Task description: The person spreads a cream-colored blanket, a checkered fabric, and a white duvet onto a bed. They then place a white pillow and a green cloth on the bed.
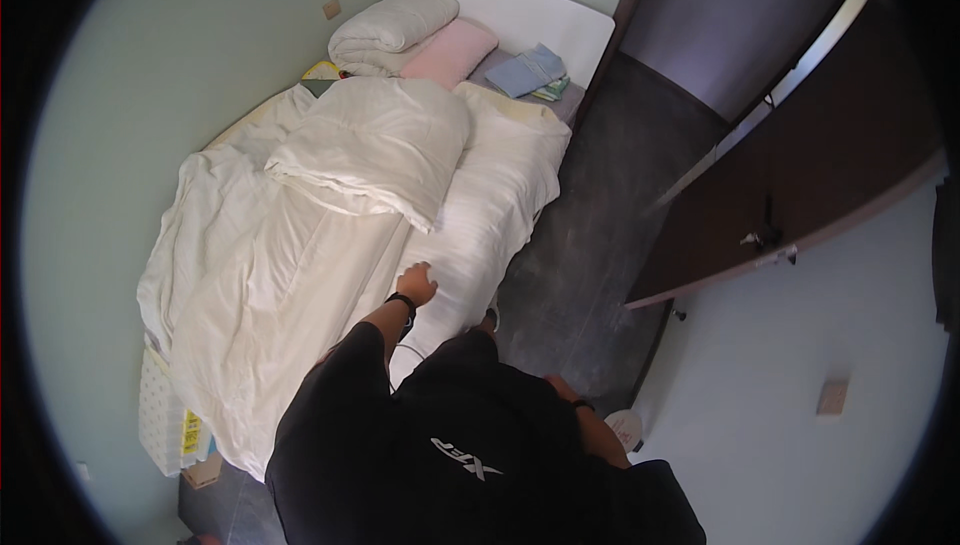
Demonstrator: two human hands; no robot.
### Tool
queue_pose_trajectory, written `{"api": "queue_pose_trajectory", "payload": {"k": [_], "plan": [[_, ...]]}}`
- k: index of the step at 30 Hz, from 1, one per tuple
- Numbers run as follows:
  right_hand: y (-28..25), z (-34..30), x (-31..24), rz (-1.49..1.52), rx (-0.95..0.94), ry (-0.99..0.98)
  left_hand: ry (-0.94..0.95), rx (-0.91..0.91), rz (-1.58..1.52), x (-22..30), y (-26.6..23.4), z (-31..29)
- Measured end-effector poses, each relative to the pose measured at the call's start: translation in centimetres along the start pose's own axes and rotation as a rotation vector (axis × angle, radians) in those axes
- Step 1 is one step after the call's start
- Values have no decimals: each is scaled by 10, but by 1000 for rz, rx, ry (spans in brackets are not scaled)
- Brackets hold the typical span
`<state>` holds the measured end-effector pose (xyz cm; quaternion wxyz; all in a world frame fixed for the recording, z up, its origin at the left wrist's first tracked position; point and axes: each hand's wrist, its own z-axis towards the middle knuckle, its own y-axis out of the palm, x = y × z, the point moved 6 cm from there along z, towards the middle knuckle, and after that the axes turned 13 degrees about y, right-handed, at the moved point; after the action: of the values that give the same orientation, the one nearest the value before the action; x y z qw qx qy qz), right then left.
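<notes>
My left hand [418, 285] is over the near part of the bed, beside the white quilt [290, 255]. Its fingers are apart and nothing shows in them; whether they touch the white bedding [490, 180] below, I cannot tell. A black band circles that wrist. My right hand [563, 388] hangs low at my side, its fingers mostly hidden behind my black shirt. On top of the quilt lies a thick folded white quilt [375, 145], farther up the bed.
A white pillow [395, 30], a pink pillow [452, 53] and folded blue cloth [527, 70] lie by the white headboard [500, 0]. A dark door [790, 165] stands open at right. Dark floor [580, 235] runs alongside the bed. A plastic box [165, 420] sits at lower left.
</notes>
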<state>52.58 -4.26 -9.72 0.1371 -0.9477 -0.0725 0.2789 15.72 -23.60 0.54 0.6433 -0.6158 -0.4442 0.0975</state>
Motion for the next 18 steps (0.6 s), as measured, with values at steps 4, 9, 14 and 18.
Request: {"api": "queue_pose_trajectory", "payload": {"k": [4,9,14,18], "plan": [[-68,88,-14,-84,-36,-168,-449,449,-437,-80,-1,48],[-140,206,-1,-1089,-68,-328,-814,708,-1157,-106,-21,88],[-229,176,-176,-444,-141,226,-1059,809,-1396,-141,-9,92],[-234,206,-323,-526,223,-303,-761,909,-1763,-145,-8,128]]}}
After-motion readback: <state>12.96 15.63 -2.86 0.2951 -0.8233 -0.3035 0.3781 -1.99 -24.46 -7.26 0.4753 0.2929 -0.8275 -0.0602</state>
